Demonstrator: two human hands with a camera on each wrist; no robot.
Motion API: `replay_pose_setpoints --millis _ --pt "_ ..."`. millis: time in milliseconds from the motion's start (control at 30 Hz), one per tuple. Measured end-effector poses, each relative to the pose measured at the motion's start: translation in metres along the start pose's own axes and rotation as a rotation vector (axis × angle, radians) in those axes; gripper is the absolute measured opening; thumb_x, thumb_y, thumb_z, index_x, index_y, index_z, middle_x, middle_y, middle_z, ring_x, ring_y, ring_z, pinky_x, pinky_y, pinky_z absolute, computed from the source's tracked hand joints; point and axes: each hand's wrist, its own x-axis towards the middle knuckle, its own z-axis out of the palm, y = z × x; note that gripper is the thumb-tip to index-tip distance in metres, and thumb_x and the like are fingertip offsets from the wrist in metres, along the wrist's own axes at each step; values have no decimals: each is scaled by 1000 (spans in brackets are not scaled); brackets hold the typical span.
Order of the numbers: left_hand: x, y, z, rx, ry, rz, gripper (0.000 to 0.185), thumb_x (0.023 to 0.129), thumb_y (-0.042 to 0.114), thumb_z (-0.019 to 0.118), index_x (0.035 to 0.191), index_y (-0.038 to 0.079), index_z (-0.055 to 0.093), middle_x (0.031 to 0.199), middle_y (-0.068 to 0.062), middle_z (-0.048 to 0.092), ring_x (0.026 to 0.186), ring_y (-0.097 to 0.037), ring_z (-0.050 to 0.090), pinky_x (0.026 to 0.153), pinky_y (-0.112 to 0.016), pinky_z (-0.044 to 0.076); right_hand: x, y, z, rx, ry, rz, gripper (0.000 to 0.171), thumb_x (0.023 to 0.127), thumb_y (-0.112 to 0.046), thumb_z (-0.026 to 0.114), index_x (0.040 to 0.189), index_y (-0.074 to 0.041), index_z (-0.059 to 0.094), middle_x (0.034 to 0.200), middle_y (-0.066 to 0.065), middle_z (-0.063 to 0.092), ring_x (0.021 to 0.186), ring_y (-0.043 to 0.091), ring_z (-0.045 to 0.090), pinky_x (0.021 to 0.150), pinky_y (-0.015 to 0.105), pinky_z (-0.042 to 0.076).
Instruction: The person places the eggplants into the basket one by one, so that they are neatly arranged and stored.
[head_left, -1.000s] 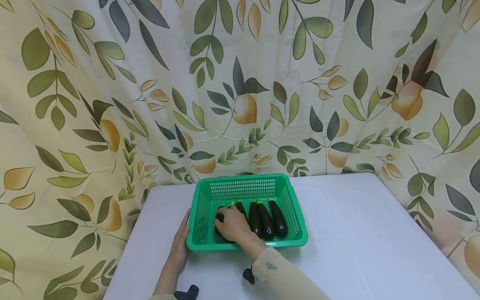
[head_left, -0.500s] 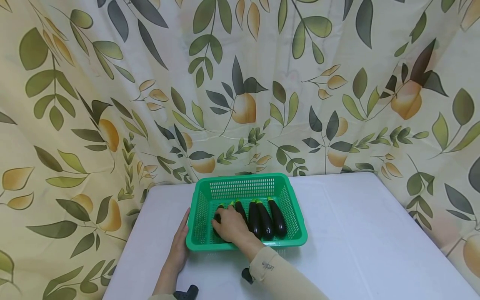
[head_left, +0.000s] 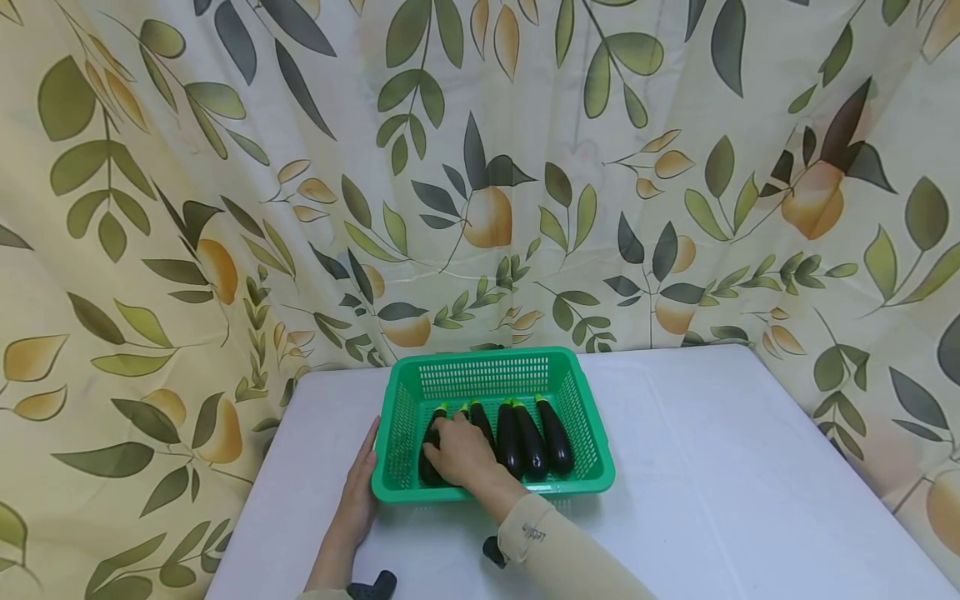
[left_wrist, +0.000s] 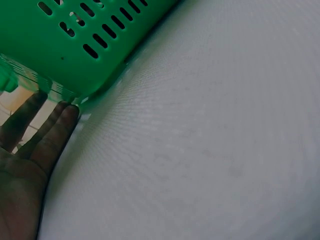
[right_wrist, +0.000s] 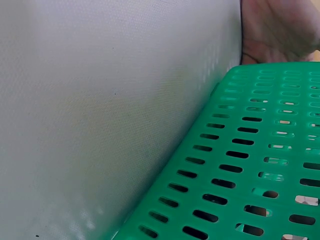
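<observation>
Several dark purple eggplants [head_left: 531, 442] lie side by side in a green plastic basket [head_left: 592, 400], green stems toward the far wall. My right hand [head_left: 467, 454] reaches over the basket's near rim, palm down, with its thumb and fingers loosely bent on the leftmost eggplant [head_left: 431, 467] and its neighbour, which is mostly hidden beneath the hand. Straight-fingered, my left hand [head_left: 360, 492] rests against the basket's left outer side. The left wrist view has its fingers [left_wrist: 52, 135] touching the basket's wall. From the right wrist, the perforated basket side hides the right hand.
A white cloth-covered table [head_left: 720, 483] carries the basket near its far edge. Behind it hangs a leaf-and-fruit patterned curtain [head_left: 585, 275]. Black devices [head_left: 375, 585] sit at both wrists.
The leftmost eggplant has shifted slightly left and shows more from under my right hand, which moved a little left earlier. My left hand and the basket stay nearly still.
</observation>
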Motion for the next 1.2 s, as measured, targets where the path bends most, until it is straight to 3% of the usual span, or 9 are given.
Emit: replay_pose_setpoints --millis 500,867,933,1100,1200 --pt "-2 -1 -1 -37 -16 -2 51 112 47 20 164 44 22 173 12 18 164 -26 6 126 -68 5 0 0 -1 -9 -5 -7 40 100 -36 68 131 -10 68 122 15 68 98 28 68 84 46 60" --pt "1 7 2 -4 -11 -16 52 112 46 20 164 44 22 173 10 19 164 -28 8 125 -70 5 -4 5 -17 87 16 -26 39 101 -34 67 131 -9 69 127 15 68 110 32 68 92 51 59" --pt "2 9 0 5 -5 -29 52 112 46 21 164 44 22 174 9 19 164 -30 7 124 -72 4 -4 6 -19 104 17 -20 40 102 -34 66 133 -8 68 134 18 66 119 35 66 96 54 58" --pt "1 13 -4 19 9 -103 54 110 52 28 163 47 21 174 9 17 164 -33 6 123 -74 4 -6 12 -22 138 9 8 44 102 -37 65 136 -10 66 142 18 61 122 34 65 94 53 59" --pt "0 15 -5 17 19 -144 53 109 54 32 161 53 22 172 3 27 160 -34 21 123 -73 11 -9 14 -26 149 5 14 45 101 -38 66 137 -11 66 135 17 63 104 27 68 83 46 60"
